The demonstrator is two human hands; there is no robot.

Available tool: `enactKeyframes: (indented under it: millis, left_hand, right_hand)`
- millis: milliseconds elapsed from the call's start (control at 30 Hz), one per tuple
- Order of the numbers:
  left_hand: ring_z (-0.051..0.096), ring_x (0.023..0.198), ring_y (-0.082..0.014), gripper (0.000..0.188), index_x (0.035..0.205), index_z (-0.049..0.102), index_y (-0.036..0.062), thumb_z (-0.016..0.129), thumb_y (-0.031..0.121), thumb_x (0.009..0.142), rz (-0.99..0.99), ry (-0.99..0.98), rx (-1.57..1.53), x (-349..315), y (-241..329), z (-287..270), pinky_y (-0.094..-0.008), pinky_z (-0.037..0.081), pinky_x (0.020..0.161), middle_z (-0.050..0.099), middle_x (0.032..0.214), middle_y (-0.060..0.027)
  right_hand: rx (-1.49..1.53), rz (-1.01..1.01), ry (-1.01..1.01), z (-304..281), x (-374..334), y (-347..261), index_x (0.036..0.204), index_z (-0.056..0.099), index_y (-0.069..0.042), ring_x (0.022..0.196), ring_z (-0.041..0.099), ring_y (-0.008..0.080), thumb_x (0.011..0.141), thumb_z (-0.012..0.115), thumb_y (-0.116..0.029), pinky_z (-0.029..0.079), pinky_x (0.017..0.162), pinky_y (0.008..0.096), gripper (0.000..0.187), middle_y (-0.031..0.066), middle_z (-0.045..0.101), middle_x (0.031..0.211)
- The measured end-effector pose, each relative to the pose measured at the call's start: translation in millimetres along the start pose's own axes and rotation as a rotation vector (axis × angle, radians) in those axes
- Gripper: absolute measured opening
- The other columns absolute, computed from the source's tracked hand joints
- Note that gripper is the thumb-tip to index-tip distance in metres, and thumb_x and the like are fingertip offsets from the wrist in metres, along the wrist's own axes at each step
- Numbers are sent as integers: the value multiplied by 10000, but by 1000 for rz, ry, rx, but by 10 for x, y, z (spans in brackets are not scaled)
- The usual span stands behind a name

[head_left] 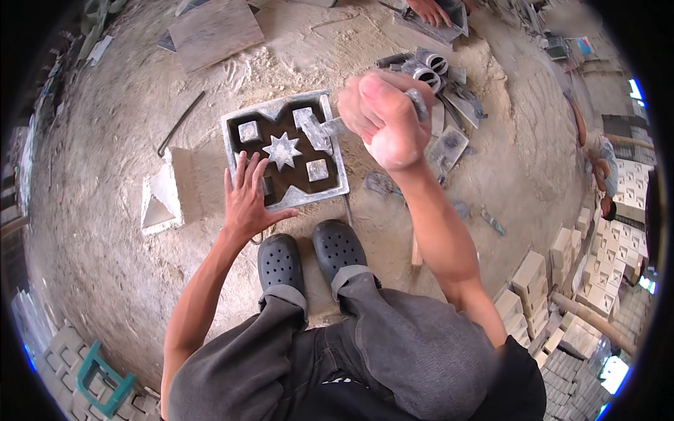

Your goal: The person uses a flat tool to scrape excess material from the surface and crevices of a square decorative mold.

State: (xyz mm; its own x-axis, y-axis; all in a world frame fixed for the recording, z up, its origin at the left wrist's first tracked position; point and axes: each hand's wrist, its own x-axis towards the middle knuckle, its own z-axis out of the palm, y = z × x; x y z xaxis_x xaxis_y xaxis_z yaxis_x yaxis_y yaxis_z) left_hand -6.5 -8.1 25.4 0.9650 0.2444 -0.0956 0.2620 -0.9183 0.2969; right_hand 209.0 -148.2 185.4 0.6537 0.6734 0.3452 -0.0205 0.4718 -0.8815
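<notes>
A square metal mould (342,168) lies on the dusty ground in front of my feet. Inside it a pale eight-pointed star (282,151) stands in the middle, with square blocks such as this one (317,170) around it in a dark recess. My left hand (247,196) rests with fingers spread over the mould's near left corner. My right hand (386,119) is closed round the handle of a dust-covered hammer (316,132), raised over the mould's right side. The hammer's head hides part of the far right block.
Left of the mould sits a pale tapered block (161,200), with a thin bent rod (181,123) beyond it. Flat boards (214,31) lie at the far left. Pipes and metal pieces (449,81) are heaped at right. Another person's hand (430,10) shows at the top; stacked blocks (530,281) stand right.
</notes>
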Motion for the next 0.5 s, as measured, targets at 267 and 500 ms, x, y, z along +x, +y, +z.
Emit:
enactKeyframes:
  millis: [267, 500]
  left_hand:
    - [141, 1483, -331, 1243, 1461, 319, 24, 725, 778, 559, 0, -12, -27, 23, -10, -21, -623, 153, 1147, 308, 1540, -147]
    - [148, 1480, -337, 1223, 1445, 333, 27, 722, 777, 561, 3, 23, -68, 32, 3, -10, -607, 153, 1153, 273, 1552, -162]
  right_hand:
    - [-45, 6, -157, -19, 47, -11, 667, 582, 54, 457, 393, 78, 909, 533, -129, 286, 425, 279, 307, 11, 454, 511]
    - [-319, -48, -173, -62, -40, 850, 573, 436, -15, 457, 356, 81, 950, 518, -149, 256, 427, 309, 409, -10, 389, 497]
